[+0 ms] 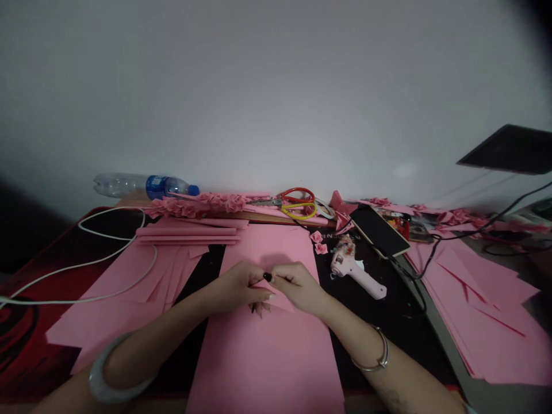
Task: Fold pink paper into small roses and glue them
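Pinched from both sides above the large pink sheet, presumably to keep it steady, the small pink paper piece is partly hidden by fingers. It lies at about 3 o'clock from the left hand and 8 o'clock from the right hand, each curled nearly closed with hold of it. Farther out, the glue gun at 2 o'clock and scissors at 12 seem set aside for working room.

Dark mat on what I take for a table, long pink sheet bottom centre, glue gun centre right
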### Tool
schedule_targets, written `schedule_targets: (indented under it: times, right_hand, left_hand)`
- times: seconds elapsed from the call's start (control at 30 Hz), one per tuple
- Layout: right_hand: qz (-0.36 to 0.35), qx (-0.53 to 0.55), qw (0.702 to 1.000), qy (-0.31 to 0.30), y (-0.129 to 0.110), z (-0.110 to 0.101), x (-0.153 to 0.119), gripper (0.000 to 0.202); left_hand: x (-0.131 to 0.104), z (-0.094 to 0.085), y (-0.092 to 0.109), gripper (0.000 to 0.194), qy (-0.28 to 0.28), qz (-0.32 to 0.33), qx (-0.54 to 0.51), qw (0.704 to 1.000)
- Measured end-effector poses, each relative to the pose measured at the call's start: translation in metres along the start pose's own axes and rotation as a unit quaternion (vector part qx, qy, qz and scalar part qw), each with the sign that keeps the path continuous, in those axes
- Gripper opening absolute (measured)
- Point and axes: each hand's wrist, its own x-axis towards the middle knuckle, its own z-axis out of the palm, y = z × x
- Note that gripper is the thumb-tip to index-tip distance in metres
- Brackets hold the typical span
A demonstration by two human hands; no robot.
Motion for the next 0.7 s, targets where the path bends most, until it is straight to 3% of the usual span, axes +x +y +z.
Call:
schedule_targets:
  times: [0.33,0.53,0.7]
  right_hand:
    - [0.039,-0.018,0.999,0.018,-0.003,0.002,-0.003,0.047]
    - [0.077,0.132,0.988,-0.009,-0.002,-0.01,0.0,0.044]
    - [0.092,0.166,0.98,-0.062,0.004,-0.024,0.002,0.034]
  left_hand:
    - [-0.001,-0.001,-0.005,0.012,-0.018,0.021,-0.002,1.0]
    - [0.003,-0.004,-0.008,0.019,0.029,0.02,-0.06,0.998]
    - [0.005,-0.007,-0.009,0.017,0.03,0.036,-0.073,0.996]
